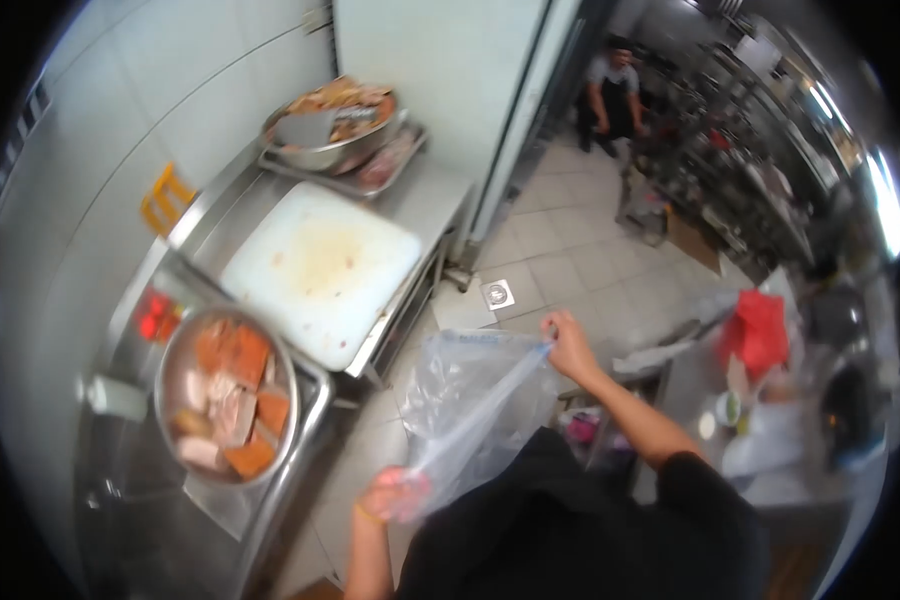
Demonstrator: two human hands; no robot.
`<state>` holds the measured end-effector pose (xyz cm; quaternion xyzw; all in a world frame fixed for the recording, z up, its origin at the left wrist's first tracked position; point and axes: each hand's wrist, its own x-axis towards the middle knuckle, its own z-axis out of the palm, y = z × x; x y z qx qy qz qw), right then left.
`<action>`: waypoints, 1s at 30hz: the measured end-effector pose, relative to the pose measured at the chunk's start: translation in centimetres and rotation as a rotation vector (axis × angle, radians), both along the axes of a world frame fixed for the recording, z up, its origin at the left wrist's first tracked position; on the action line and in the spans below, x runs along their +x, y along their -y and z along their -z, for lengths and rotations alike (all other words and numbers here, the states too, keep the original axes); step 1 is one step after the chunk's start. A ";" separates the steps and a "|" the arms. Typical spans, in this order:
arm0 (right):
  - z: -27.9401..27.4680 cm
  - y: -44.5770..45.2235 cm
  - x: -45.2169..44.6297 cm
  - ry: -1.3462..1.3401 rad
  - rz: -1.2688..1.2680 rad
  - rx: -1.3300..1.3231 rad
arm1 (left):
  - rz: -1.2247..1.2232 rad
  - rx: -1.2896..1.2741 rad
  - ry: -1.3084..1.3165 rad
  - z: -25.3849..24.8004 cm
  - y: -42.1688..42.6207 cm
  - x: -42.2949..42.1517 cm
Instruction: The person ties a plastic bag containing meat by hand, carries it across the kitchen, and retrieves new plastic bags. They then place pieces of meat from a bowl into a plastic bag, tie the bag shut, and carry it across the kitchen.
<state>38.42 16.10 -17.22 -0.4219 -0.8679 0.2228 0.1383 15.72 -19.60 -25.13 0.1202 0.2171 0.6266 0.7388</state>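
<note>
A clear plastic bag [480,390] is stretched between my two hands, above the tiled floor. My right hand [567,345] pinches its upper right corner, where a blue edge shows. Lower down, my left hand [392,494] grips the bag's other end, its fingers partly seen through the film. The bag looks flat, with nothing visible inside. To the left of my hands, a round metal bowl [288,400] holds orange-brown and pale pieces that look like meat. Beyond it lies a white cutting board [320,265] with a yellowish stain and small scraps.
A metal bowl [335,158] of browned pieces rests on a tray at the back of the counter. On the right, a red plastic bag [758,335] sits on a cluttered worktop. A person in a dark apron [615,100] stands far back. A floor drain [497,294] is ahead.
</note>
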 end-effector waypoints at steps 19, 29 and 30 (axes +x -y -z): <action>-28.5 -18.9 -10.6 -0.938 -0.528 0.111 | -1.222 0.150 -1.404 -37.6 -21.3 -9.3; -7.1 -20.1 -18.3 -0.451 -0.741 -0.348 | -1.020 -0.608 -1.636 -21.5 -19.8 -9.1; -10.6 -18.3 -19.6 -0.515 -0.799 -0.618 | -1.077 -0.701 -1.471 -20.7 -19.1 -7.0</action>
